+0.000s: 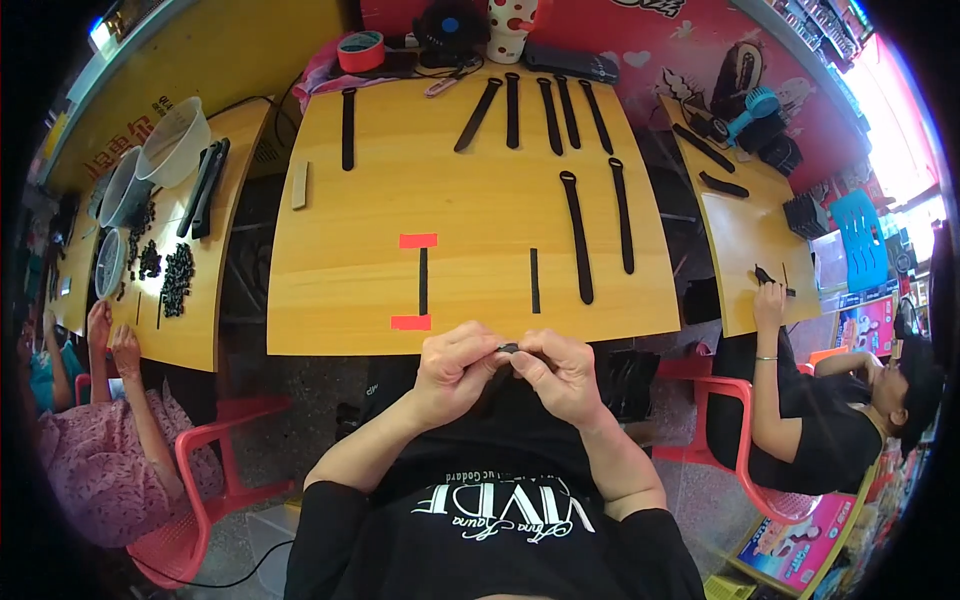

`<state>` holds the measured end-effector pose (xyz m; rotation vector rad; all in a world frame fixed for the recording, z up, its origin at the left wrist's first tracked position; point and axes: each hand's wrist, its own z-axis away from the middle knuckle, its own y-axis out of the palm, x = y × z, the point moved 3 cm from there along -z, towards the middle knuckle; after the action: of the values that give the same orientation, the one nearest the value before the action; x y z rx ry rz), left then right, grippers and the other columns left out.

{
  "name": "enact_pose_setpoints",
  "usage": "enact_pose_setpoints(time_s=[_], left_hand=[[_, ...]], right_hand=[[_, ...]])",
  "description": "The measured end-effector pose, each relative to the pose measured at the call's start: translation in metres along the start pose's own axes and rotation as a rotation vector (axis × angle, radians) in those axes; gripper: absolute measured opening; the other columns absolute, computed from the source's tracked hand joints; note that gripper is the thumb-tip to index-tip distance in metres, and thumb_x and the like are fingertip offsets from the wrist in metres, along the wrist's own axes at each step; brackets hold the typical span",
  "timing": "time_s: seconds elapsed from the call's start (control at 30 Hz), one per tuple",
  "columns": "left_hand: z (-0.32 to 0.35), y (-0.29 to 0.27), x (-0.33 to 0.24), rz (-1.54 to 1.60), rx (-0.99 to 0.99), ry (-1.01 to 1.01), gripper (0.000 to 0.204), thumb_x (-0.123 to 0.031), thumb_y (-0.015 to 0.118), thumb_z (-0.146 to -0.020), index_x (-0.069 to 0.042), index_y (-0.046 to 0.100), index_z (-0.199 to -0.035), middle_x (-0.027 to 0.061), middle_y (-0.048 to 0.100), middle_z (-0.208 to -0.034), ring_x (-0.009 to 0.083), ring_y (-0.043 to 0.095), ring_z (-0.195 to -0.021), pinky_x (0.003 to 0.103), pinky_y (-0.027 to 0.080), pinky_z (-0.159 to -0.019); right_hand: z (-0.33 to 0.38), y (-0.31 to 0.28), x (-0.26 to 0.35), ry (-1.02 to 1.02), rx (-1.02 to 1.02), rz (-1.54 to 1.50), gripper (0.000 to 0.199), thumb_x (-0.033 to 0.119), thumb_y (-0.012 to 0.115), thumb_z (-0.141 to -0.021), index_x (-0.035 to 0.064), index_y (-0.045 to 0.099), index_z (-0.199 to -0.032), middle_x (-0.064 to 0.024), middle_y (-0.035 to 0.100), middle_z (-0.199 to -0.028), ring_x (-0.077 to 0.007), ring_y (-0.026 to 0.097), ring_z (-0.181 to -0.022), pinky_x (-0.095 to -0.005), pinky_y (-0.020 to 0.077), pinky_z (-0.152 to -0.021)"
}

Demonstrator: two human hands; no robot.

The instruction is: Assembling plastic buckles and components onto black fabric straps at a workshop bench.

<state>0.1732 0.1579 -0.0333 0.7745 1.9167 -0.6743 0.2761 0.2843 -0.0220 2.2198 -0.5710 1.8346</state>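
My left hand (456, 372) and my right hand (562, 378) meet just off the table's near edge. Between their pinched fingertips is a black strap (509, 348); only a short bit of it shows, the rest being hidden by the fingers or lost against my black shirt. Beyond the hands, a thin black strip (423, 280) lies on the table between a far red tape piece (418, 241) and a near red tape piece (411, 323). A second thin black strip (535, 281) lies to its right. Farther right rest two long black straps with slotted ends, one nearer (577, 238) and one beyond (622, 217).
Several more black straps (513, 112) lie toward the wooden table's (400, 200) far side, one strap (348, 130) apart at left. A beige strip (300, 186), red tape roll (361, 52), fan (450, 30) and spotted cup (508, 30) stand around. People work at both side tables.
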Motion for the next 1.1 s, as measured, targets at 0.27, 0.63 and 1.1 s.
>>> enact_pose_setpoints(time_s=[0.27, 0.63, 1.1], left_hand=[[-0.015, -0.024, -0.005, 0.286, 0.317, -0.311, 0.017, -0.008, 0.063, -0.091, 0.002, 0.069, -0.104, 0.0076, 0.065, -0.096, 0.0137, 0.06, -0.085, 0.028, 0.048, -0.072], [-0.014, -0.02, 0.003, 0.618, 0.732, -0.724, 0.013, -0.006, 0.063, -0.091, 0.006, 0.069, -0.092, 0.0104, 0.067, -0.089, 0.0157, 0.064, -0.08, 0.027, 0.053, -0.072], [0.008, -0.012, 0.004, 0.644, 0.61, -0.86, 0.008, 0.002, 0.06, -0.085, 0.006, 0.065, -0.08, 0.0126, 0.066, -0.083, 0.0187, 0.066, -0.074, 0.029, 0.053, -0.068]], right_hand=[[-0.016, -0.017, 0.024, -0.374, 0.332, 0.499, 0.016, 0.002, 0.074, -0.076, 0.0026, 0.058, -0.072, -0.0084, 0.051, -0.064, -0.0244, 0.054, -0.055, -0.0328, 0.0413, -0.049], [-0.006, -0.006, 0.034, -0.56, 0.48, 0.599, 0.021, 0.015, 0.069, -0.079, 0.0064, 0.052, -0.073, -0.0067, 0.05, -0.068, -0.0256, 0.058, -0.057, -0.0364, 0.0432, -0.046], [0.009, -0.004, 0.033, -0.67, 0.56, 0.6, 0.016, 0.011, 0.065, -0.073, 0.0061, 0.05, -0.076, -0.0065, 0.049, -0.074, -0.0233, 0.058, -0.061, -0.0353, 0.0425, -0.045]])
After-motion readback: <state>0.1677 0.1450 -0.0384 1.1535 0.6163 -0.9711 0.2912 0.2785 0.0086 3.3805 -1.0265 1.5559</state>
